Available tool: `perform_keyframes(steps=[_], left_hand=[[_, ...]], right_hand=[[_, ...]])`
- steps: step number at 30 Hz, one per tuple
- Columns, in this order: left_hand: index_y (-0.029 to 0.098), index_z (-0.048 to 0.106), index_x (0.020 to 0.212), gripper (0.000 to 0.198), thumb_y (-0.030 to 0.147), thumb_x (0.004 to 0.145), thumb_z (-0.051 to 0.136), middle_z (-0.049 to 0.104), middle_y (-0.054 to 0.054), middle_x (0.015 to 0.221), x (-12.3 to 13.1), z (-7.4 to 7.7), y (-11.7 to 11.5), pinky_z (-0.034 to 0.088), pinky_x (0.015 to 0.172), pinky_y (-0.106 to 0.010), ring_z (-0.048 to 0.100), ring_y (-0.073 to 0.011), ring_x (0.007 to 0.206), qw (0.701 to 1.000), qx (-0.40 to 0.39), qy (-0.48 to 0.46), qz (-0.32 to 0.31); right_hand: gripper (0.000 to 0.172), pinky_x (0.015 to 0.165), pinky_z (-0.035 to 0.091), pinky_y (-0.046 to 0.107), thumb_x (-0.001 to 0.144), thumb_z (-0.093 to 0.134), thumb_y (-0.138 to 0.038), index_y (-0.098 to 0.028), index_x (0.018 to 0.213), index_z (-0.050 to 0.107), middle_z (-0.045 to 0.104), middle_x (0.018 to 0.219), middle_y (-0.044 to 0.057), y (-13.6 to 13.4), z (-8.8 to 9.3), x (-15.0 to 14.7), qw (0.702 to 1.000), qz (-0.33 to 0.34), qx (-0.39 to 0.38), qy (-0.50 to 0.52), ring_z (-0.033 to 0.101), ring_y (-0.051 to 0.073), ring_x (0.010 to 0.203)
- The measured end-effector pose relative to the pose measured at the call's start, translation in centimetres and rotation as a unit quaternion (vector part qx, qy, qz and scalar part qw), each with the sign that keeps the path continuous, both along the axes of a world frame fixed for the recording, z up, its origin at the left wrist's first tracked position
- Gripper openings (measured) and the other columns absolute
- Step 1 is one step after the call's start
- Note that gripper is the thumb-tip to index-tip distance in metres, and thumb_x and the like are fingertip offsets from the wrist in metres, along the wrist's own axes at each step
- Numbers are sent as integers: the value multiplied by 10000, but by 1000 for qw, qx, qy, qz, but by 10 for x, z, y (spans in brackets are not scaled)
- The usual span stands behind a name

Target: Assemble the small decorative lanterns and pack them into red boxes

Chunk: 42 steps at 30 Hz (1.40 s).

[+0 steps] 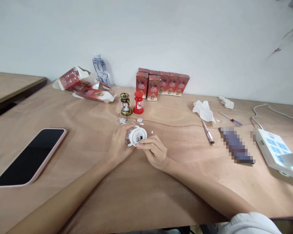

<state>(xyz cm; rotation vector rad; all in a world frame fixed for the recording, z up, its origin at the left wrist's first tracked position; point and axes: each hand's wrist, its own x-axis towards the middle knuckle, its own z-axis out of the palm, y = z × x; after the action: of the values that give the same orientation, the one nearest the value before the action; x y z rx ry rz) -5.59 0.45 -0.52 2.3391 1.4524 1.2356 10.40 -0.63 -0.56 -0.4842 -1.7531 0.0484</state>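
My left hand (119, 145) is wrapped round a small white toy lantern (136, 136) lying on its side, its round base facing me. My right hand (154, 151) is closed in a pinch at the lower edge of that base, fingertips touching it. What the fingertips hold, if anything, is too small to make out. Just behind stand a gold lantern (125, 104) and a red lantern (138, 102), with small white parts and wire pieces (127, 120) scattered in front of them.
A phone (30, 156) lies screen-up at left. Opened red boxes (83, 86) and a water bottle (101, 70) sit at the back left, a row of red boxes (161, 84) by the wall. Right: tissue (203, 110), two screwdrivers (208, 132), power strip (275, 151).
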Motion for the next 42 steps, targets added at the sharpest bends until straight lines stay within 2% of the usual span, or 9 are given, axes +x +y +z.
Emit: perform_keyframes(steps=[5, 12, 21, 32, 38, 42], left_hand=[[223, 446, 1171, 397, 281, 802, 581, 653, -81, 1162, 0, -1, 1, 478, 837, -378, 628, -240, 1036, 1000, 12, 20, 18], [211, 462, 1153, 404, 268, 788, 625, 652, -82, 1172, 0, 0, 0, 456, 846, -370, 625, -242, 1037, 999, 14, 41, 33], [218, 460, 1158, 402, 221, 785, 609, 644, -82, 1198, 2, 4, -2, 431, 875, -368, 614, -245, 1063, 997, -22, 59, 35], [191, 474, 1152, 378, 199, 793, 592, 650, -89, 1186, 2, 3, -2, 437, 857, -357, 619, -246, 1051, 997, 4, 67, 33], [205, 475, 1146, 391, 191, 775, 598, 652, -83, 1185, 2, 3, -2, 445, 859, -369, 624, -248, 1034, 997, -19, 69, 43], [213, 459, 1166, 412, 201, 782, 606, 650, -77, 1187, 2, 3, -2, 443, 859, -367, 622, -248, 1045, 996, -21, 73, 46]], right_hand=[[155, 657, 534, 304, 877, 544, -72, -192, 894, 641, 735, 831, 47, 4, 0, 2, 1000, -11, -7, -2, 640, 146, 746], [185, 680, 524, 310, 879, 537, -78, -196, 974, 643, 738, 833, 45, 8, -3, 4, 1000, -10, -17, -1, 653, 150, 762], [196, 710, 520, 317, 881, 530, -83, -202, 975, 655, 735, 881, 57, 8, -1, 5, 1000, -11, -24, -10, 655, 156, 810], [178, 659, 530, 303, 861, 561, -64, -200, 913, 664, 733, 835, 47, 9, -3, 3, 999, -28, -7, -14, 649, 148, 766], [174, 654, 512, 303, 865, 558, -85, -201, 931, 669, 715, 806, 44, 10, -3, 4, 999, -27, -29, -11, 636, 150, 747], [192, 655, 500, 298, 851, 569, -69, -197, 953, 669, 712, 817, 48, 10, -4, 4, 1000, -8, -16, -5, 624, 149, 750]])
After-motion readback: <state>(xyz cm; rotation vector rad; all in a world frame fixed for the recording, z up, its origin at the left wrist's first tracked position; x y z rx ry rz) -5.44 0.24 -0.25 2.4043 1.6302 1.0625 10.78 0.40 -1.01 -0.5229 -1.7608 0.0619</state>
